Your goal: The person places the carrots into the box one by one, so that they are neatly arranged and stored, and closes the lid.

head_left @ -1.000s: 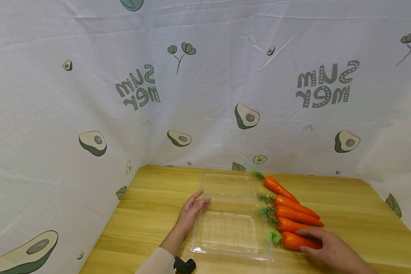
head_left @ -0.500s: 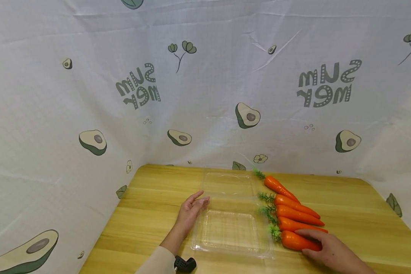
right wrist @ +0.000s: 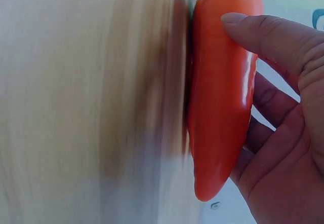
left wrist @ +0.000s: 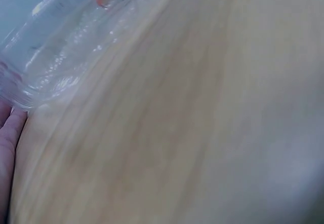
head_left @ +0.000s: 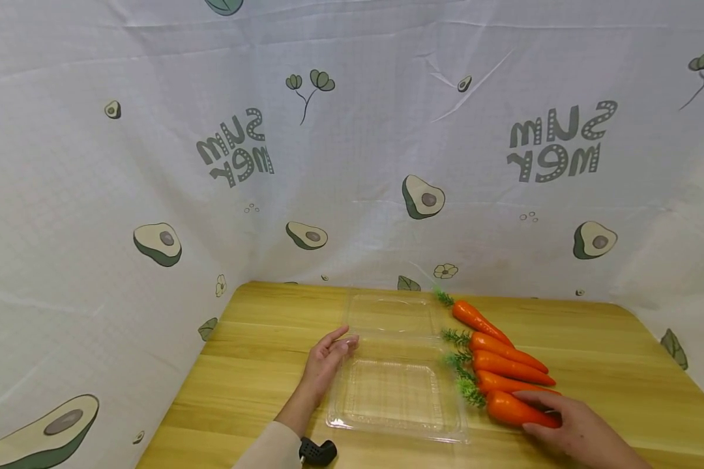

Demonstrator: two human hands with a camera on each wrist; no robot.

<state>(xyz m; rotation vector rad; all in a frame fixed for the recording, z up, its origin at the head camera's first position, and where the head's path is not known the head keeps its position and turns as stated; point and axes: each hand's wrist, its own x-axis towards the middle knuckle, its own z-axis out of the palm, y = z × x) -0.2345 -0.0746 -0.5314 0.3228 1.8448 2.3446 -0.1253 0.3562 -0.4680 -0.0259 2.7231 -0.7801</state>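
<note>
My right hand (head_left: pixel 577 426) grips the nearest carrot (head_left: pixel 519 409), thumb on one side and fingers on the other. In the right wrist view that glossy orange carrot (right wrist: pixel 223 92) lies between the thumb and the fingers of the right hand (right wrist: pixel 283 82), close to the tabletop. Several more carrots (head_left: pixel 513 368) with green tops lie in a fan just beyond it. A clear plastic clamshell box (head_left: pixel 396 423) lies unfolded, lid (head_left: pixel 393 316) at the back. My left hand (head_left: pixel 322 368) rests at the box's left edge near the fold, fingers loosely extended.
The wooden table (head_left: pixel 252 352) meets a white printed cloth (head_left: pixel 352 163) at the back and sides. A black device (head_left: pixel 318 452) is at the left wrist. Apart from the row, one carrot (head_left: pixel 481 322) slants near the back.
My right hand has shifted the nearest carrot slightly to the right and away from me, so its green top now sits closer to the neighbouring carrot. The left hand stays put.
</note>
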